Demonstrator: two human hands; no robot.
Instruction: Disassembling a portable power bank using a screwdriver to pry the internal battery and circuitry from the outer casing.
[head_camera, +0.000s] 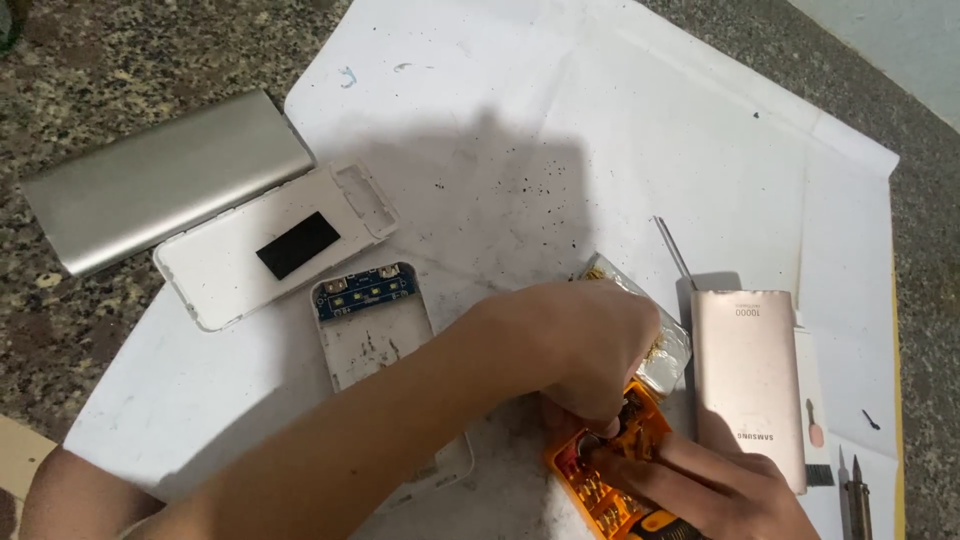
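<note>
Roughly by size, largest first:

Table (90, 60): speckled granite, mostly covered by a white paper sheet (620, 130), creased and dusted with dark specks.

Metal sleeve (165, 180): silver casing, lying on the table at upper left, its edge touching the white inner tray (270, 245). Judged stiff, smooth, likely slippery; best held by the long edges.

Pink power bank (748, 380): intact, flat on the paper just right of the hands. Judged dense, fairly heavy for its bulk.

Open frame with blue circuit board (372, 330): beside the left forearm, partly hidden by it. Board looks fragile; I would take it by the plastic sides, not the board.

Foil battery pouch (660, 340): silver, soft-looking, mostly hidden behind the left hand. Judged puncture-prone; handle flat, no pinching.

Orange bit holder (610, 470): at bottom centre under both hands, rows of small bits in slots. Judged light, rigid plastic; bits small, smooth, easy to drop. Take a bit by its shank between fingertips.

Left hand (590, 350): fingers curled down, closed over the upper end of the holder; what it pinches, cannot tell.

Right hand (700, 480): fingers bent, tips on the holder; grip hidden, cannot tell.

Thin metal rod (675, 250): on the paper above the pink power bank.

Tool tips (850, 490): two, at the lower right edge.
</note>
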